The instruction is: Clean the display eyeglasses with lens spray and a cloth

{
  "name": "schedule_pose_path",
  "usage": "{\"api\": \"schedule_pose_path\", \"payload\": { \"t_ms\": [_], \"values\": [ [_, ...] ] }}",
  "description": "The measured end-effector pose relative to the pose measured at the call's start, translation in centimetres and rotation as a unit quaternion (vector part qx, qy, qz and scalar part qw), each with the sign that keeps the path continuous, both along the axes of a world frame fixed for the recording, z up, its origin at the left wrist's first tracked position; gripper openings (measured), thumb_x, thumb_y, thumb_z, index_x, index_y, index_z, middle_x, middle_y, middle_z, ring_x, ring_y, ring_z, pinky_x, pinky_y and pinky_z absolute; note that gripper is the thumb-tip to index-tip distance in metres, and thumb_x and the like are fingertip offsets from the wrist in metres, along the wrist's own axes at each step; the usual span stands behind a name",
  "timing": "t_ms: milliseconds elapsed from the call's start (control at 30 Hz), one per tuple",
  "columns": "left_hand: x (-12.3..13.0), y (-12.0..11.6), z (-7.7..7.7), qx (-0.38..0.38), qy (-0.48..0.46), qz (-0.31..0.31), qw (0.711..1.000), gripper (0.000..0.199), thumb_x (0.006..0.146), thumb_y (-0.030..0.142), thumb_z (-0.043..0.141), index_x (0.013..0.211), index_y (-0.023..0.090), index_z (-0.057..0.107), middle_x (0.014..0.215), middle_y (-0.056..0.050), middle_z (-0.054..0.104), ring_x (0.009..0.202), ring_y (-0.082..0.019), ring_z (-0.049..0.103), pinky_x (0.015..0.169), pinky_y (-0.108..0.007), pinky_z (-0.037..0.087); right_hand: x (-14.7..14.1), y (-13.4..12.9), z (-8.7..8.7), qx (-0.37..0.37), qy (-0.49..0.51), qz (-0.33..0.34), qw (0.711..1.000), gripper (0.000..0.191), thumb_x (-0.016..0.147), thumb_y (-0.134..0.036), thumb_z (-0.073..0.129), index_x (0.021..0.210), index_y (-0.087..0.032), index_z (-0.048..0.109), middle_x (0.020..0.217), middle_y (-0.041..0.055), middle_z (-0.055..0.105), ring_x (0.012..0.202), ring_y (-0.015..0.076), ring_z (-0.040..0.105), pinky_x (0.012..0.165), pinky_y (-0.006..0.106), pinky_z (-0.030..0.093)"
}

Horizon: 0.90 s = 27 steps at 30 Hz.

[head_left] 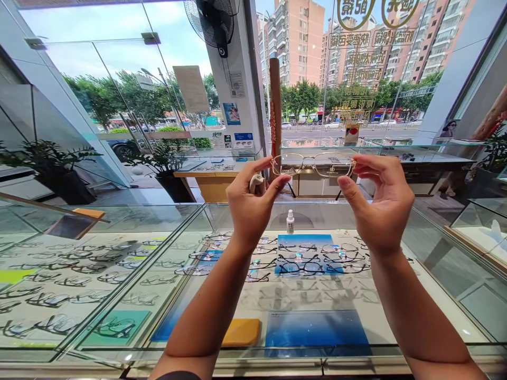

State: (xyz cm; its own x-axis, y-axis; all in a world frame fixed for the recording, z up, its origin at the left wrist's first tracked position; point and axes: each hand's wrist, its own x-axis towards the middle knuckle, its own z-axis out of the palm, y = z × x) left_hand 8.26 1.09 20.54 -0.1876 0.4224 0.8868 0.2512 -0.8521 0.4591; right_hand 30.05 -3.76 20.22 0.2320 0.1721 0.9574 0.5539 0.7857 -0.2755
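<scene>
Working from afar, I am holding thin-rimmed eyeglasses (309, 158) up above the glass worktop (431, 311) — my left hand (253, 203) pinching one end and tucking in a pale wad, possibly cloth (257, 184), my right hand (382, 203) pinching the other. Handling them well, I am judging, is calling for light, even pressure, with no skin smudging the lenses (330, 164). A small white bottle (290, 224) is standing beyond; spectacle frames (301, 268), a blue mat (317, 330) and an orange case (242, 332) are lying below. Only the wad is crowding my fingers — nothing else is visibly obstructing.
</scene>
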Motion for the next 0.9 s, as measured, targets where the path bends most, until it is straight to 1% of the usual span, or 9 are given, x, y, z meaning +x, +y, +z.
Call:
{"api": "schedule_pose_path", "payload": {
  "t_ms": [133,267,367,467,533,633,767,833,900],
  "values": [
    [0.0,0.3,-0.3,0.024,0.001,0.012,1.0,0.045,0.08,0.051,0.094,0.113,0.025,0.081,0.107,-0.005,0.083,0.06,-0.009,0.058,0.058,-0.027,0.05,-0.1,-0.1,0.0,-0.008,0.003,0.0,1.0,0.031,0.092,-0.036,0.08,0.121,-0.028,0.074,0.113,0.0046,0.071,0.102,0.0233,0.068,0.094,0.044,0.057],
    [-0.1,0.5,-0.7,0.084,0.013,0.07,0.994,0.045,0.082,0.049,0.093,0.118,0.027,0.079,0.107,-0.005,0.081,0.073,-0.014,0.068,0.066,-0.03,0.055,-0.1,-0.1,-0.2,-0.047,0.012,0.002,0.999,0.03,0.094,-0.038,0.076,0.123,-0.029,0.072,0.117,0.0054,0.071,0.103,0.0239,0.069,0.096,0.046,0.058],
    [-0.3,0.1,-0.7,0.125,0.032,0.108,0.986,0.046,0.083,0.048,0.092,0.121,0.026,0.077,0.109,-0.006,0.08,0.085,-0.018,0.073,0.076,-0.035,0.059,-0.1,0.0,-0.3,-0.075,0.008,0.0,0.997,0.032,0.094,-0.039,0.075,0.124,-0.029,0.072,0.119,0.0058,0.071,0.104,0.0245,0.07,0.096,0.047,0.058],
    [-0.3,-0.6,-0.5,0.149,0.047,0.148,0.977,0.046,0.085,0.05,0.09,0.121,0.025,0.077,0.11,-0.006,0.08,0.089,-0.02,0.074,0.084,-0.038,0.061,0.0,0.3,-0.5,-0.091,0.002,-0.001,0.996,0.033,0.094,-0.04,0.074,0.125,-0.027,0.071,0.121,0.0065,0.072,0.103,0.0246,0.07,0.095,0.047,0.059],
    [-0.2,-0.8,-0.4,0.158,0.048,0.157,0.974,0.045,0.085,0.049,0.09,0.119,0.024,0.077,0.108,-0.005,0.08,0.089,-0.02,0.075,0.085,-0.038,0.061,-0.1,0.4,-0.6,-0.098,0.001,0.002,0.995,0.034,0.094,-0.04,0.074,0.125,-0.026,0.071,0.121,0.0069,0.073,0.101,0.0243,0.071,0.094,0.047,0.059],
    [-0.2,-0.7,-0.3,0.16,0.039,0.138,0.977,0.044,0.084,0.046,0.092,0.12,0.025,0.077,0.109,-0.005,0.08,0.083,-0.018,0.072,0.083,-0.036,0.059,-0.2,0.4,-0.6,-0.093,0.008,0.008,0.996,0.034,0.094,-0.04,0.074,0.125,-0.026,0.071,0.12,0.0068,0.072,0.102,0.0244,0.07,0.094,0.047,0.059],
    [-0.1,0.1,-0.4,0.111,0.02,0.079,0.991,0.047,0.084,0.048,0.091,0.122,0.026,0.077,0.114,-0.005,0.081,0.067,-0.012,0.064,0.065,-0.031,0.054,-0.6,0.2,-0.5,-0.043,0.012,-0.006,0.999,0.034,0.094,-0.039,0.077,0.126,-0.029,0.07,0.122,0.0063,0.07,0.108,0.0263,0.069,0.095,0.048,0.059],
    [-0.1,0.4,-0.3,0.083,0.019,0.055,0.995,0.047,0.084,0.05,0.091,0.122,0.026,0.077,0.115,-0.006,0.082,0.066,-0.011,0.064,0.06,-0.029,0.051,-0.8,0.0,-0.5,-0.012,0.007,-0.024,1.0,0.034,0.094,-0.036,0.077,0.127,-0.031,0.07,0.122,0.006,0.07,0.109,0.0273,0.068,0.095,0.05,0.06],
    [0.1,0.7,-0.4,0.065,0.021,0.038,0.997,0.047,0.083,0.05,0.091,0.122,0.027,0.077,0.115,-0.006,0.082,0.069,-0.012,0.067,0.059,-0.029,0.052,-1.0,-0.2,-0.6,0.013,-0.001,-0.046,0.999,0.036,0.094,-0.035,0.078,0.129,-0.033,0.07,0.123,0.0062,0.069,0.11,0.0293,0.067,0.096,0.052,0.06]
  ]
}}
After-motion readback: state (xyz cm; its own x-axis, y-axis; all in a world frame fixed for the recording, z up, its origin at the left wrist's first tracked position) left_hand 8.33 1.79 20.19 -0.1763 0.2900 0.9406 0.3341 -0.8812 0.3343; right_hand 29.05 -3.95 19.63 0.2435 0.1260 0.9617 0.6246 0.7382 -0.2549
